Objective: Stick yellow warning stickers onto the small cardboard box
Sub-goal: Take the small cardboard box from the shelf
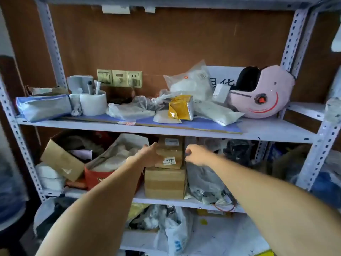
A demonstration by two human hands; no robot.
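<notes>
**Taking the small box off the shelf stack**

The small cardboard box [170,153] sits on the middle shelf [184,202] of a metal rack, stacked on a larger cardboard box [164,183]. The left hand [150,154] presses flat against its left side, thumb over the top edge, fingers spread and gripping the carton. The right hand [196,155] is at the box's right edge, fingers curled; whether they pinch the box or something small cannot be told.

To do this step well, the person should squeeze evenly from both sides and lift straight up, so the lower carton stays put.

The box is plain brown corrugated card, square-edged, with 1 white label [170,160] reading 0275 on its front and another on top. Crinkled plastic bags [201,177] crowd its right. No yellow stickers are visible on it.
</notes>
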